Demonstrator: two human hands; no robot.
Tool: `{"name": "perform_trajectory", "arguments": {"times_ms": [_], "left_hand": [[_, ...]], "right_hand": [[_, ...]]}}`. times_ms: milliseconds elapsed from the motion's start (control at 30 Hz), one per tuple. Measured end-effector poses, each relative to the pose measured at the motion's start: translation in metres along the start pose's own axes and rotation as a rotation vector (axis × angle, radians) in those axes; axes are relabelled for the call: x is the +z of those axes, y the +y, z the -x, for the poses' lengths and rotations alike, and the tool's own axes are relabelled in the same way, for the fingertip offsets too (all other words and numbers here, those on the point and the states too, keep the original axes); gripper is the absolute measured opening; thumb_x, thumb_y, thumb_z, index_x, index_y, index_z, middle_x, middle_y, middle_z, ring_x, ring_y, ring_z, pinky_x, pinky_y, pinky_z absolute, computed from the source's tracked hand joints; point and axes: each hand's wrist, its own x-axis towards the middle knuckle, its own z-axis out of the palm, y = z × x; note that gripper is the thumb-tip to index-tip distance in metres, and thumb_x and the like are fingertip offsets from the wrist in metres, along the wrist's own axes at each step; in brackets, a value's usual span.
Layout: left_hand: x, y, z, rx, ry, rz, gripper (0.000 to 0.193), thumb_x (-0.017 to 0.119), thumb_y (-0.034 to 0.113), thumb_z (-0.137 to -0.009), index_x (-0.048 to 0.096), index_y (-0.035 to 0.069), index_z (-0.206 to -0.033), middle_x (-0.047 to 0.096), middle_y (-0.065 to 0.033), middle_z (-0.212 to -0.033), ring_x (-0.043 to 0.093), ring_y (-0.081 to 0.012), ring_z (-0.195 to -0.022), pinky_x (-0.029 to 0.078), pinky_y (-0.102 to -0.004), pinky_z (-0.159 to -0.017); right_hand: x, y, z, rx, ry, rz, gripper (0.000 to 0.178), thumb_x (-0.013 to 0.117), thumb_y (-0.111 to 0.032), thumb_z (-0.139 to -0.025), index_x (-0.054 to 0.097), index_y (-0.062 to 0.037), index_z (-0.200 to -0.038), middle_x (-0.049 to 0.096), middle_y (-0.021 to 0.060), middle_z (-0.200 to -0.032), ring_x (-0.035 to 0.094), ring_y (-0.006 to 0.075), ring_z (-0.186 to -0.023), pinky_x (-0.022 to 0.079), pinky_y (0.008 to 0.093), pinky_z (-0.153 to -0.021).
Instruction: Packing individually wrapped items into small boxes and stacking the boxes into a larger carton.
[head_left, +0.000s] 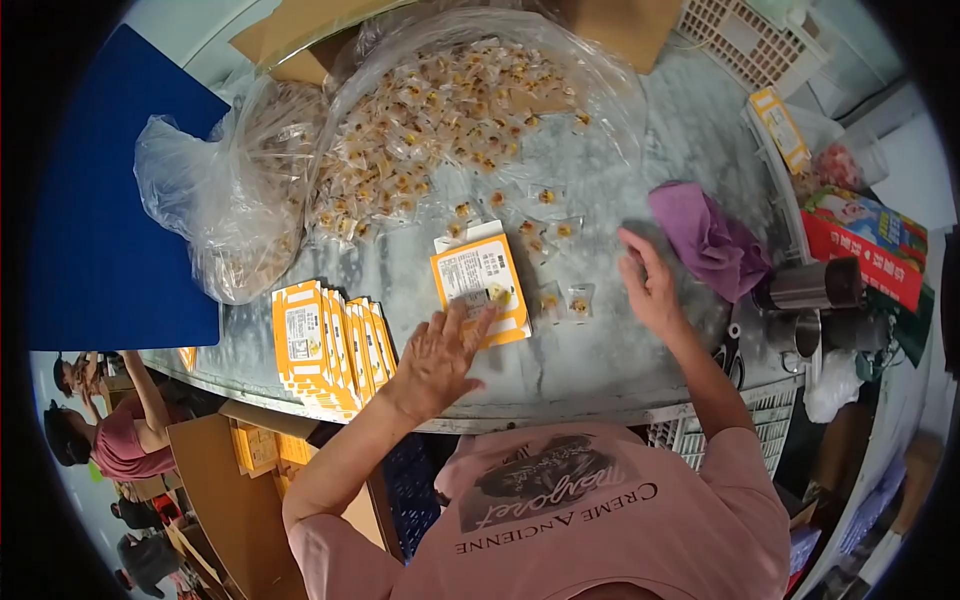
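Orange-white box beneath left grip, fingers spread, right grip rightward, fingers parted

Grey mottled worktop, blue panel, pale wall.

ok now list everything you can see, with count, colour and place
table: one, grey, centre
wrapped pieces: too many to count, clear and yellow-brown, mostly heaped at table's far side
box: one, orange and white, mid-table
flat cartons: several, orange and white, table's left
plastic bag: one, clear, left of heap
cloth: one, purple, table's right
tumbler: one, dark, right edge
package: one, mainly red, far right
basket: one, off-white, top right
panel: one, blue, left
cardboard box: one, brown, lower left
people: several, pink or dark clothing, lower-left background
left hand: one, bare, over box
right hand: one, bare, near cloth
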Motion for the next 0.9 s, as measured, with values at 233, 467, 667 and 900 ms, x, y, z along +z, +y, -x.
{"name": "perform_trajectory", "arguments": {"times_ms": [233, 467, 667, 900], "left_hand": [[-0.005, -0.021, -0.058, 0.205, 0.413, -0.105, 0.065, 0.069, 0.032, -0.088, 0.046, 0.009, -0.144, 0.043, -0.022, -0.138, 0.043, -0.0434, -0.127, 0.04, -0.0509, -0.106], [0.01, -0.017, -0.038, -0.119, 0.244, 0.098, 0.071, 0.065, 0.057, -0.087, 0.052, 0.009, -0.137, 0.037, -0.029, -0.145, 0.045, -0.0499, -0.125, 0.041, -0.0531, -0.105], [0.033, 0.015, 0.019, -0.317, 0.282, 0.186, 0.091, 0.063, 0.064, -0.085, 0.039, -0.001, -0.144, 0.034, -0.0356, -0.143, 0.04, -0.0525, -0.128, 0.038, -0.0546, -0.106], [0.048, 0.038, 0.039, -0.198, 0.306, 0.152, 0.126, 0.082, 0.068, -0.058, 0.03, 0.001, -0.151, 0.033, -0.0317, -0.146, 0.028, -0.053, -0.136, 0.026, -0.0598, -0.113]], "right_hand": [[0.03, -0.032, -0.008, -0.461, -0.028, 0.34, 0.036, 0.059, -0.007, -0.092, 0.056, -0.0024, -0.128, 0.053, 0.0158, -0.135, 0.05, 0.0344, -0.124, 0.04, 0.0401, -0.105], [0.059, -0.018, -0.033, -0.552, -0.141, 0.399, 0.027, 0.06, -0.008, -0.091, 0.058, -0.0028, -0.117, 0.054, 0.0143, -0.122, 0.05, 0.0341, -0.115, 0.042, 0.0421, -0.101], [0.038, -0.024, 0.001, -0.535, -0.145, 0.464, 0.031, 0.061, -0.016, -0.092, 0.058, -0.0024, -0.12, 0.053, 0.0143, -0.124, 0.049, 0.0334, -0.116, 0.04, 0.0428, -0.1], [0.063, -0.019, 0.029, -0.544, -0.254, 0.526, 0.039, 0.068, -0.025, -0.089, 0.061, -0.0118, -0.125, 0.045, 0.0144, -0.134, 0.046, 0.0334, -0.117, 0.04, 0.044, -0.1]]}}
